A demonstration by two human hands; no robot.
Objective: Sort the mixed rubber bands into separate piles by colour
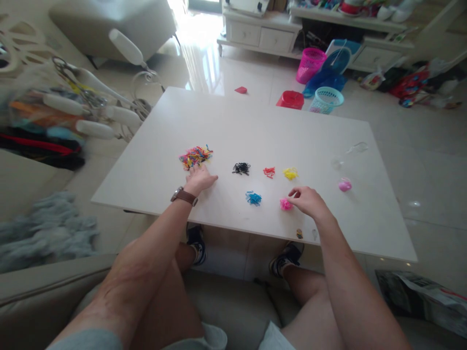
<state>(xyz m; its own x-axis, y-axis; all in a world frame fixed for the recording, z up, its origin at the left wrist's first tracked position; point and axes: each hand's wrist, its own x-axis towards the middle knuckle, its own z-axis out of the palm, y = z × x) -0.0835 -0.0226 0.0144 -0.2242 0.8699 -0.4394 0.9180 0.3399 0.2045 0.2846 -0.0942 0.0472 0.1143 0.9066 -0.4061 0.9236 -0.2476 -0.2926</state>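
Daylight comes in between eleven and twelve o'clock, leaving white glare on the glossy tiled floor (199,53). The bench (226,126) is softly lit, its shadows faint. The mixed rubber-band pile (196,157) lacks crisp detail; toward nine o'clock, grey fluffy fabric (47,228) smears in wide-angle edge distortion.

the near edge of a big mixed pile (196,154) of bright bits is touched by the left hand (200,179) on the white table (233,119). the right hand (304,200) is held at a pink pile (285,204). a black pile (241,168), a red pile (269,172), a yellow pile (291,173) and a blue pile (253,198) are kept apart.
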